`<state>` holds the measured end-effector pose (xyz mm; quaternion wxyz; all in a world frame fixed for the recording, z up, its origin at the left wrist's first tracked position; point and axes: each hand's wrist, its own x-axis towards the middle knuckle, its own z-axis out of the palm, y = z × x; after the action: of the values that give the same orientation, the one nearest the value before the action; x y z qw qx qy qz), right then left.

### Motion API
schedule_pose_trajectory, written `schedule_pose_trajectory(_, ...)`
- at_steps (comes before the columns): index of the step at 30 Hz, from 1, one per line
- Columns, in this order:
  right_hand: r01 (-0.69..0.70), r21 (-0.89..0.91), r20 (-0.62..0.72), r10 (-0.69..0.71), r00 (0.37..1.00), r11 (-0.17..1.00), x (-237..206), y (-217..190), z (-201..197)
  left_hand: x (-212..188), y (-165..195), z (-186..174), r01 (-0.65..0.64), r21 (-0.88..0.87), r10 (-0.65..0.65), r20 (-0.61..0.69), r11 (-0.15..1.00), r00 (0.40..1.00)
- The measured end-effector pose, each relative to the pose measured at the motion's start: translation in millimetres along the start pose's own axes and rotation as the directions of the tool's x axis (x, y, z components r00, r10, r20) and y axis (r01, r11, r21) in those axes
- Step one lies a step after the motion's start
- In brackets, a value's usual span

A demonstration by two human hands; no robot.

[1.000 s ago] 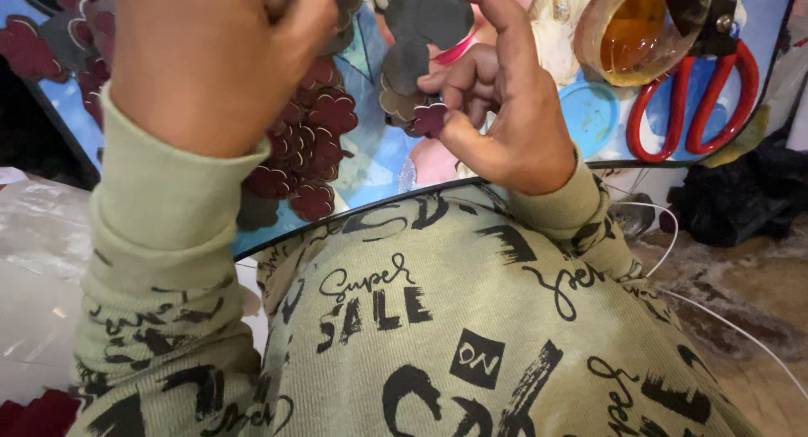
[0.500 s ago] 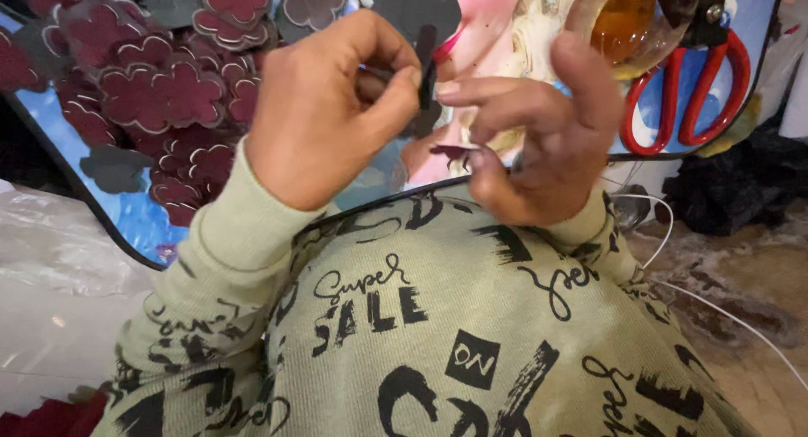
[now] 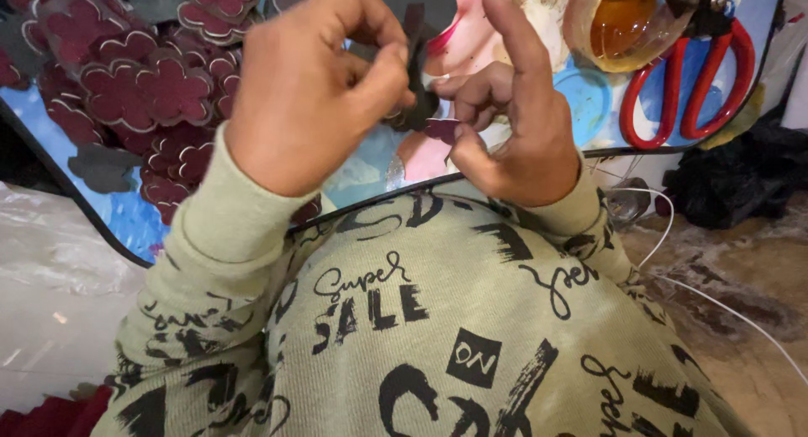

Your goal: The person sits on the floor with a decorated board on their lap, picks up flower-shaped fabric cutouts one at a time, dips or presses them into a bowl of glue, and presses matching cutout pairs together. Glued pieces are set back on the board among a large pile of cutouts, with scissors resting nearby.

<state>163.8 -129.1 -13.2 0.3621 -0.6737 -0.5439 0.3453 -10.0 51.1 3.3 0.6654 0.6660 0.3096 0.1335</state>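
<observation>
My left hand (image 3: 316,92) pinches a dark grey flower-shaped cutout (image 3: 417,63) between thumb and fingers. My right hand (image 3: 509,121) meets it from the right, index finger raised. Its thumb and curled fingers hold a small maroon piece (image 3: 443,130) against the grey cutout. Both hands hover over a colourful picture tray (image 3: 353,172) resting on my lap. My olive printed sleeves cover both forearms.
Many maroon flower cutouts with grey borders (image 3: 143,92) are piled on the tray's left side. A loose grey cutout (image 3: 101,168) lies near the tray's left edge. Red-handled scissors (image 3: 686,88) and a jar of amber glue (image 3: 619,21) sit at the right. White cable (image 3: 715,302) crosses the floor.
My left hand came down from the upper left to the middle and met my right hand on the grey cutout. The view shifted, showing more of the maroon pile.
</observation>
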Motion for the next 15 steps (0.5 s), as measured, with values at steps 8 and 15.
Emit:
schedule_pose_trajectory(8, 0.133, 0.172, -0.080, -0.120, 0.989, 0.976, -9.6, -8.7, 1.0, 7.5, -20.6, 9.6, -0.236, 0.368, 0.242, 0.030, 0.899, 0.970)
schedule_pose_trajectory(15, 0.057, 0.045, -0.002, -0.057, 0.998, 0.997, 6.6, -5.4, 5.3, 10.5, -28.6, 10.0, -0.230, 0.353, 0.228, 0.047, 0.907, 0.972)
